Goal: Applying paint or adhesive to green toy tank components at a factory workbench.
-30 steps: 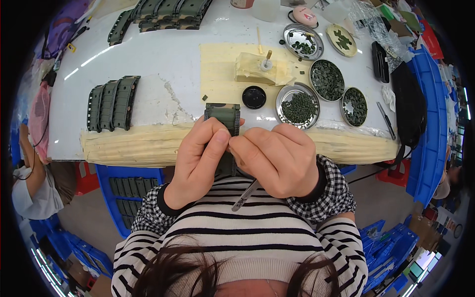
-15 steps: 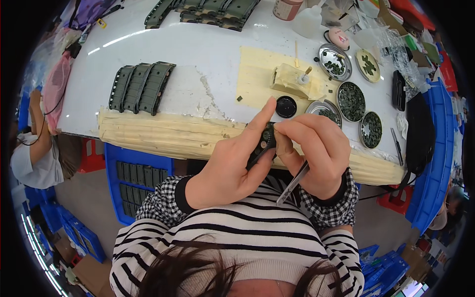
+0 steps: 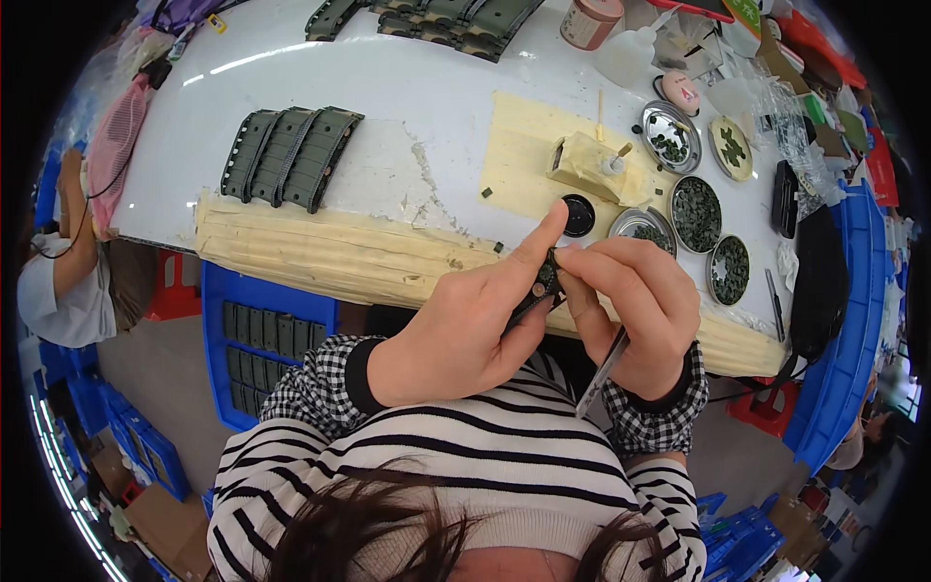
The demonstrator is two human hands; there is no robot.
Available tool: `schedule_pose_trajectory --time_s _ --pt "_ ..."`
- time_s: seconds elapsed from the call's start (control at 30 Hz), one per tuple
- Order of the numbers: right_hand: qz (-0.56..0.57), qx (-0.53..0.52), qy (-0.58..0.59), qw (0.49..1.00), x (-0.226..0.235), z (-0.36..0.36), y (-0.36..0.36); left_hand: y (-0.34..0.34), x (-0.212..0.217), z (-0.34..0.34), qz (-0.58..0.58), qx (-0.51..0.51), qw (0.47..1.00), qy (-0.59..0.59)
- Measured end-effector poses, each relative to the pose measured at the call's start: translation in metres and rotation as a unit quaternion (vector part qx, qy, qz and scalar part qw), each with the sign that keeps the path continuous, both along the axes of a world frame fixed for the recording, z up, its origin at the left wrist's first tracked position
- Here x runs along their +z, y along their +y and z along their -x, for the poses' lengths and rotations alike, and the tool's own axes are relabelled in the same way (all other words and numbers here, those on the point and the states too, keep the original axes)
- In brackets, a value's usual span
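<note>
My left hand [image 3: 451,325] is closed around a small dark green part [image 3: 543,284] with round coppery spots, its thumb stretched up beside it. Most of that part is hidden by the fingers. At its upper end, the thumb and fingertips of my right hand [image 3: 645,315] pinch together against the part; whether a tiny piece sits between them cannot be made out. Slim metal tweezers [image 3: 603,373] are tucked in the right palm, sticking out downward toward the striped top. Just beyond my hands stands a small round black dish [image 3: 578,215].
Dishes of dark green bits [image 3: 696,213] stand at the right, near a tape-wrapped block [image 3: 592,170] holding a small bottle. Joined green ribbed panels [image 3: 291,155] lie at the left. A padded, tape-covered edge [image 3: 339,257] borders the table. Below it, a blue crate [image 3: 218,339] holds similar panels.
The view has shifted slightly, so the tabletop things appear a little farther right. Both hands stay together at the part, slightly farther right in the picture, and the tweezers remain in the right palm.
</note>
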State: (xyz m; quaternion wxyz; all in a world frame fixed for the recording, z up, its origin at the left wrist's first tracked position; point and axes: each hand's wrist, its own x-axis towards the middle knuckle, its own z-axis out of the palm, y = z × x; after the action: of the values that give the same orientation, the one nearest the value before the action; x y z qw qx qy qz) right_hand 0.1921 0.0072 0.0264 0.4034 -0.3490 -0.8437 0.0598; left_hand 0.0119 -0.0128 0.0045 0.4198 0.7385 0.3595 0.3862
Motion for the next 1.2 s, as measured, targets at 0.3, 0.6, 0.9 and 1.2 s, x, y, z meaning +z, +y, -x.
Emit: schedule_pose_trajectory --time_s 0.3,0.6,0.9,1.2 --pt "0.037 0.012 -0.023 0.999 0.004 -0.002 -0.002 -0.003 -0.002 0.002 0.022 -0.022 0.999 0.006" --pt "0.069 -0.147 0.134 0.978 0.015 -0.018 -0.004 0.006 -0.003 0.005 0.212 -0.069 0.957 -0.188" --pt "0.108 -0.196 0.031 0.974 0.006 -0.02 0.043 0.014 0.005 0.006 0.405 -0.028 0.832 -0.378" --pt "0.072 -0.185 0.07 0.978 0.005 -0.019 0.047 0.019 -0.012 0.007 0.484 -0.1 0.721 -0.486"
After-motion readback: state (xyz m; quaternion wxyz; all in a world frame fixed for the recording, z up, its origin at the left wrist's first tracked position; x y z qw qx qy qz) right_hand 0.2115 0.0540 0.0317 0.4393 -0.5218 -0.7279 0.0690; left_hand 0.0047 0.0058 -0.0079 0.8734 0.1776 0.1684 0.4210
